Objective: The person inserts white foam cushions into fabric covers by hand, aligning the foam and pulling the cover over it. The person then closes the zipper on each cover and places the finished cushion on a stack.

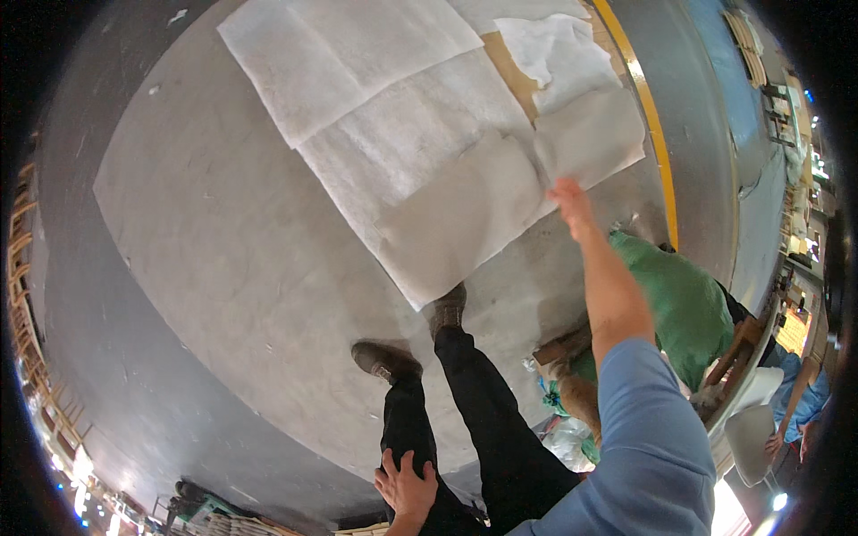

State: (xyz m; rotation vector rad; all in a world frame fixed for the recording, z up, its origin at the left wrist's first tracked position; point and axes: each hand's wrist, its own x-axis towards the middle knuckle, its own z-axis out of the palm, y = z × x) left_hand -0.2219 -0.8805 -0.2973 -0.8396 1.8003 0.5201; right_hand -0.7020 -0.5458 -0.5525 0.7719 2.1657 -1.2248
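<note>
My left hand (408,487) rests on my black-trousered leg with its fingers spread, holding nothing. My right arm, in a blue sleeve, stretches forward and down. At its end my right hand (570,201) is over the near edge of the white sheets, by the gap between two of them. Motion smears its fingers, and I cannot make out whether they grip anything. The white sheets (407,121), soft and thin like padding, lie overlapping on the floor. A smaller creased white piece (579,134) lies right of the gap. Brown cardboard (511,76) shows beneath.
My shoes (389,360) stand on the grey floor (223,232) near the sheets' front corner. A green sack (670,304) bulges by my right arm, beside clear plastic bags (567,439). A yellow line (651,116) runs along the right. At the right edge stands a white chair (751,442).
</note>
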